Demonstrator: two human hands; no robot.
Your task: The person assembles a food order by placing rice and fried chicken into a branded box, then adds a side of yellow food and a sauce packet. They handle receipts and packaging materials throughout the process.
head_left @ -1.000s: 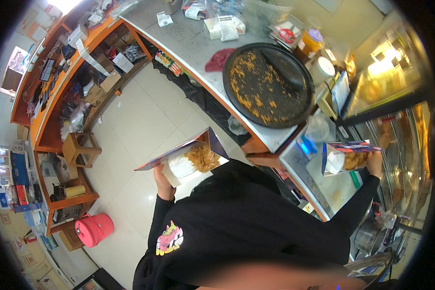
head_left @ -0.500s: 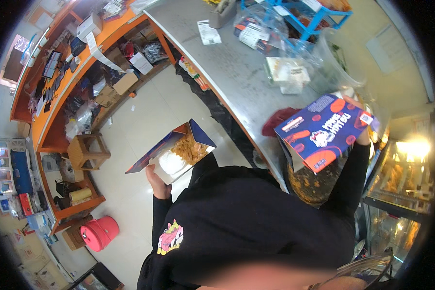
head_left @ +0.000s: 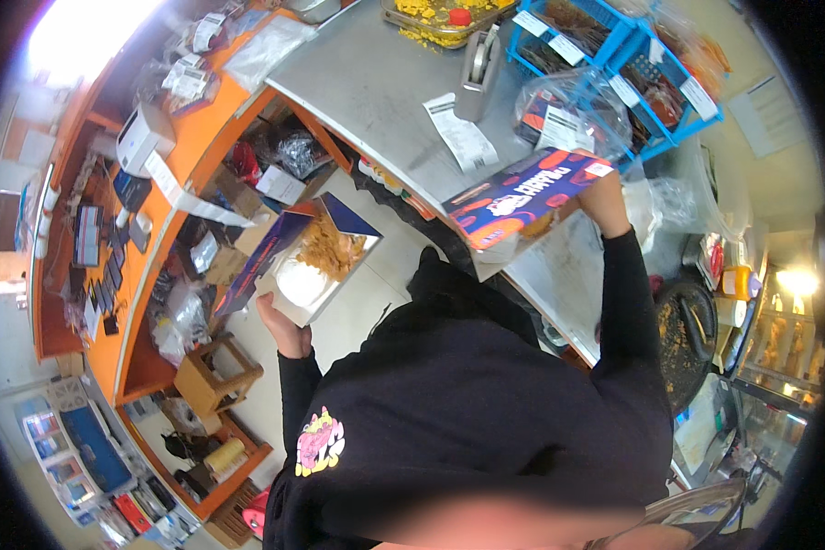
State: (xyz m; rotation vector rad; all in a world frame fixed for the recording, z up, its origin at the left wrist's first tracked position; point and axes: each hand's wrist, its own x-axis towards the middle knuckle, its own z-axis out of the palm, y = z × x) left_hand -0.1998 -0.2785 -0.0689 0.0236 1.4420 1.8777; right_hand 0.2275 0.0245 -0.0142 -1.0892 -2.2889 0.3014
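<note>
In my left hand [head_left: 282, 325] is a navy takeaway food box [head_left: 253, 261] with its lid folded up. White rice [head_left: 300, 279] and golden-brown fried food [head_left: 330, 249] lie inside it. The fingers are mostly hidden beneath the box, the thumb lying along its near edge. My right hand [head_left: 605, 203] grips a second takeaway food box [head_left: 527, 194], navy with orange-red shapes, by its right end. This one is tilted above the edge of the steel counter. A bit of brown food shows at its open near side, though most of the inside is hidden.
On the metal counter [head_left: 362, 78] are a paper receipt [head_left: 460, 131], a grey tape dispenser [head_left: 479, 78], blue baskets [head_left: 614, 92] and a tray of yellow food [head_left: 440, 20]. A dark round pan [head_left: 678, 348] sits at the right. Across the aisle runs an orange desk [head_left: 136, 321] with a wooden stool [head_left: 218, 374] beside it.
My view has turned to the right and toward the counter's far end. The right-hand box has come left and away from the pan. Both boxes are still held.
</note>
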